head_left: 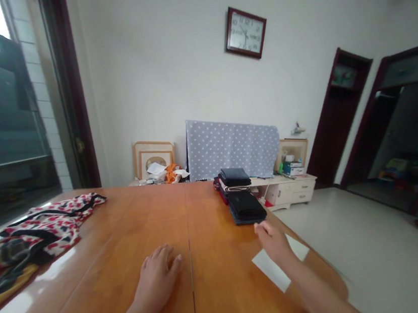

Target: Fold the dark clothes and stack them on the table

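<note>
My left hand (158, 277) lies flat on the wooden table (102, 251), palm down, fingers stretched out and holding nothing. My right hand (273, 241) hovers over a white sheet of paper (274, 270) near the table's right edge, fingers loosely curled, holding nothing that I can see. Just beyond it lies a folded dark garment (246, 207), and behind that a stack of folded clothes (233, 180).
A heap of unfolded patterned clothes (32, 239), red-white and striped, covers the table's left side. Behind the table stand a low white cabinet (289, 190), a dotted cloth cover (230, 146) and picture frames (153, 158). A clock (245, 32) hangs on the wall.
</note>
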`<state>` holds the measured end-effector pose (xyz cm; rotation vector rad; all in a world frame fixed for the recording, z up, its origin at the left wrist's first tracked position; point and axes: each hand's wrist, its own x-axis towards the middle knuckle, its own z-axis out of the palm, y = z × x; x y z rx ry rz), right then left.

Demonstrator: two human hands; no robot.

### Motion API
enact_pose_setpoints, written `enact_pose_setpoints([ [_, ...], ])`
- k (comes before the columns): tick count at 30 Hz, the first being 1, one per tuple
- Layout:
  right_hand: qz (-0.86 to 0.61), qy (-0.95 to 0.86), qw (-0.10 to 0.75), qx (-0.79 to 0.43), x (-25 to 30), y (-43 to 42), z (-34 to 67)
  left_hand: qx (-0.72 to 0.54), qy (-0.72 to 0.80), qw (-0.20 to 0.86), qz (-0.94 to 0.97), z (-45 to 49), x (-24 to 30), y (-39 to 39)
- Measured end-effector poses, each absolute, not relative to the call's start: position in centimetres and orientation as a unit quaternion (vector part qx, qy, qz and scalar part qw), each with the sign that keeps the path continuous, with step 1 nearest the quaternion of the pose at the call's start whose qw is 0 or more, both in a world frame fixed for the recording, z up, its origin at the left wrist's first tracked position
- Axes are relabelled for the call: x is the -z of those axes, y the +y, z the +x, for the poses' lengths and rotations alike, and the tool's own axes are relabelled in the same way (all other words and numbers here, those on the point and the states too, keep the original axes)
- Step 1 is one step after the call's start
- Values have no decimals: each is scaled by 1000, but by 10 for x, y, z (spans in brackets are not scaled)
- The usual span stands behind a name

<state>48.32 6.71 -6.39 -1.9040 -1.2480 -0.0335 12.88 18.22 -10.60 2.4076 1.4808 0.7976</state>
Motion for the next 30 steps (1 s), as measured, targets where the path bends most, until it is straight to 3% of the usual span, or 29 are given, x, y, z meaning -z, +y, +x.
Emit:
enact_pose_setpoints([
  [5,-758,-533,374,-46,100,14,409,-277,489,108,820,129,94,176],
  [13,-797,-533,264,105,99,-6,371,-239,489,119,831,129,76,164],
  [21,-807,-518,254,129,93,-12,368,-246,479,119,834,118,90,167],
  [30,-816,-507,252,118,88,-15,368,-240,467,112,843,92,94,117],
])
